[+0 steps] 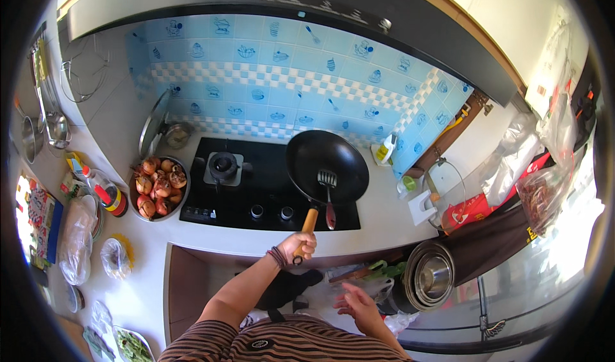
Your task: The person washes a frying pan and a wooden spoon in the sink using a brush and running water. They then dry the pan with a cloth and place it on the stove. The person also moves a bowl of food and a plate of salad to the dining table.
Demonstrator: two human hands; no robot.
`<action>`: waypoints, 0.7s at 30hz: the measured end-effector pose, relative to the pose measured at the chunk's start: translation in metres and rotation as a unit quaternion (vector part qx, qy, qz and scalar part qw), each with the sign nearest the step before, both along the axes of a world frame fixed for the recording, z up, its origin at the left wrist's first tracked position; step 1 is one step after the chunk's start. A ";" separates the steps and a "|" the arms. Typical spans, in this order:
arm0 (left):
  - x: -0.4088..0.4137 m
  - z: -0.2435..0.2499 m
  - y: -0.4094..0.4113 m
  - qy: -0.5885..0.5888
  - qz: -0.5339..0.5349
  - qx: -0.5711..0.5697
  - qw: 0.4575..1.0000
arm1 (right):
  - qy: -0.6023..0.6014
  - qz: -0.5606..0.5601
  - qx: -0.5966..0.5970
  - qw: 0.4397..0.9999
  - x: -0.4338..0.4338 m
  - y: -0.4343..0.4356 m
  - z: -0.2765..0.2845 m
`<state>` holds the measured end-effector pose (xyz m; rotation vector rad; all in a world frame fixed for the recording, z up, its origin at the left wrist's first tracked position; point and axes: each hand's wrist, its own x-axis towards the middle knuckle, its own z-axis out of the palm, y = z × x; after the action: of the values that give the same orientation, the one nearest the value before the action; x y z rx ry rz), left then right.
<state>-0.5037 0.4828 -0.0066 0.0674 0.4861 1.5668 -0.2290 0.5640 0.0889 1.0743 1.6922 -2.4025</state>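
Note:
My left hand (297, 247) is closed around the wooden handle of a black wok (312, 155), which is over the right side of the black gas hob (264, 165). A slotted spatula (328, 184) rests in the wok, its red handle hanging over the near rim. The wok hides the right burner; the left burner (223, 167) is bare. My right hand (354, 303) is held low in front of my body, fingers apart with nothing in them, to the left of a stack of metal bowls (432, 275).
A metal bowl (188, 194) of onions (161, 187) stands left of the hob, beside a red-capped bottle (108, 194). A glass lid (154, 122) leans behind it. Another glass lid (449, 184) and an oil bottle (385, 150) are at the right. The range hood (269, 2) hangs above.

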 end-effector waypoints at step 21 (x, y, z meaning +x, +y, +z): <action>0.026 -0.028 0.098 -0.029 0.199 -0.099 0.975 | -0.033 0.173 -0.025 0.984 -0.040 0.128 -0.008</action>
<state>-0.4779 0.5809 -0.0343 -0.2410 0.6349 1.8950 -0.2692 0.6919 0.0808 0.7675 1.6306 -2.1558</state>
